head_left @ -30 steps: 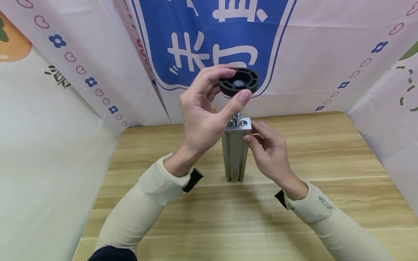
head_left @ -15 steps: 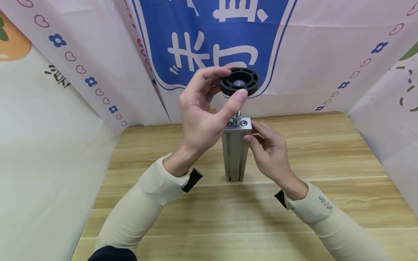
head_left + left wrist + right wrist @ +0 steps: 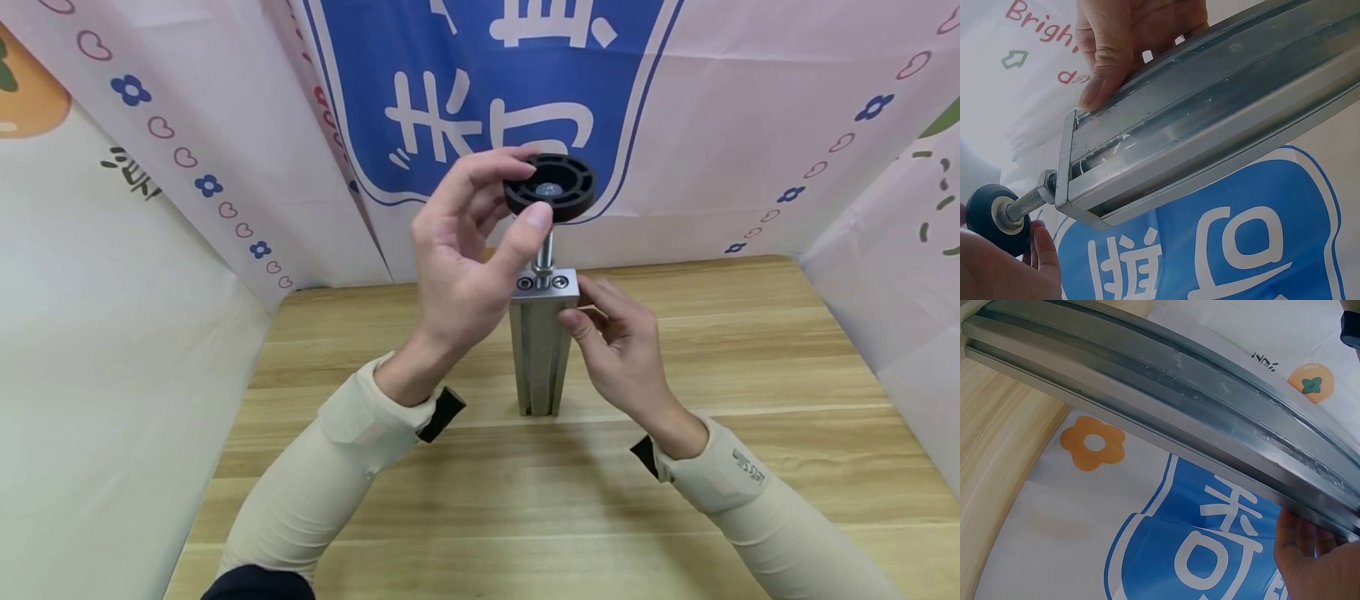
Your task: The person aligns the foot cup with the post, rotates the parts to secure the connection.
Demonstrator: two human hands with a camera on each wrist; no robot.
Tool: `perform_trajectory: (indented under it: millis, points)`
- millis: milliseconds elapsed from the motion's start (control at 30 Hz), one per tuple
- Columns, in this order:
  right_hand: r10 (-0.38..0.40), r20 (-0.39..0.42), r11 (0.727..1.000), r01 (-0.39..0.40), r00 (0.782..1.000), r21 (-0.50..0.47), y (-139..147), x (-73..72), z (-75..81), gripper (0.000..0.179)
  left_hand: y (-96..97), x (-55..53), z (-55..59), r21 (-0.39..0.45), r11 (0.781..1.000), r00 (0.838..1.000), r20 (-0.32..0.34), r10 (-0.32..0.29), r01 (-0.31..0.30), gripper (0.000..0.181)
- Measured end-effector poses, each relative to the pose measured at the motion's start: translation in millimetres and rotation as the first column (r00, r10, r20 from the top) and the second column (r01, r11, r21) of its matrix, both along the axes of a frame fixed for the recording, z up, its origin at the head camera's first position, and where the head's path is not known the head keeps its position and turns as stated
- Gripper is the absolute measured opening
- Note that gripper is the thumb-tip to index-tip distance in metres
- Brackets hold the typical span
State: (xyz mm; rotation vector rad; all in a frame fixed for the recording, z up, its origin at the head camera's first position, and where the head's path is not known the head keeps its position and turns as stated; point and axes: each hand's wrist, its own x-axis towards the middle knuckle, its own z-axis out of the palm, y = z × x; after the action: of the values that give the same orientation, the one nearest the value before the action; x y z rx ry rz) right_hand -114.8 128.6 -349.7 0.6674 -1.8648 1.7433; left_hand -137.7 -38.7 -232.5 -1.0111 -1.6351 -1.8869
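Note:
My left hand pinches the rim of a round black leveling foot, thumb on the near side and fingers on the far left. A screw head shows in the foot's hollow underside, which faces up. Its threaded stud carries a nut and enters the metal end plate of an aluminium profile. The profile stands upright on the table. My right hand grips the profile's upper right side just below the plate, thumb in front. In the right wrist view, fingers reach the profile's edge.
The wood-grain table lies under the profile. White printed sheets enclose it at the back and sides, with a blue sign behind the foot. A black wrist camera sits under the left cuff.
My left thumb has slid leftward along the foot's near rim, uncovering more of the stud and the plate's left screw. The right hand and the profile stay in place.

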Motion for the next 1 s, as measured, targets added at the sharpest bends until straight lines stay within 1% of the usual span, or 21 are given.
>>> perform_trajectory:
  millis: [67,167,300,367,500,600,767,1000]
  points:
    - [0.0,0.002,1.0,0.0,1.0,0.001,0.0,-0.1,-0.1,0.041,-0.1,0.2,-0.1,0.012,1.0,1.0,0.011,-0.009,0.009,0.032]
    - [-0.003,0.007,1.0,0.003,1.0,0.001,-0.1,-0.1,0.1,0.039,0.1,-1.3,-1.2,0.012,1.0,1.0,-0.011,-0.017,0.017,0.034]
    - [-0.007,0.013,1.0,0.007,1.0,0.003,-0.2,0.3,0.8,0.038,1.0,-2.3,-2.4,0.008,1.0,0.999,-0.026,-0.024,0.024,0.03]
    - [-0.007,0.015,1.0,0.007,1.0,0.005,0.0,0.4,0.9,0.038,1.3,-1.3,-1.9,0.002,1.0,1.0,-0.021,-0.015,0.015,0.028]
    - [-0.004,0.016,1.0,0.004,1.0,0.007,0.5,0.4,0.5,0.038,1.9,0.8,-1.2,0.021,1.0,1.0,0.017,-0.024,0.023,0.026]
    - [0.003,0.014,1.0,-0.003,1.0,0.009,0.9,0.4,0.8,0.038,2.8,0.3,-1.3,0.027,0.999,0.999,0.02,-0.03,0.029,0.027]
    - [0.009,0.004,1.0,-0.01,1.0,0.007,1.4,-0.2,-0.3,0.04,4.0,-2.4,-2.3,-0.004,1.0,1.0,-0.022,-0.003,0.003,0.033]
    - [0.01,-0.002,1.0,-0.01,1.0,0.02,1.8,-0.2,-0.3,0.041,4.9,-2.5,-2.6,-0.007,1.0,1.0,-0.013,0.011,-0.011,0.038]
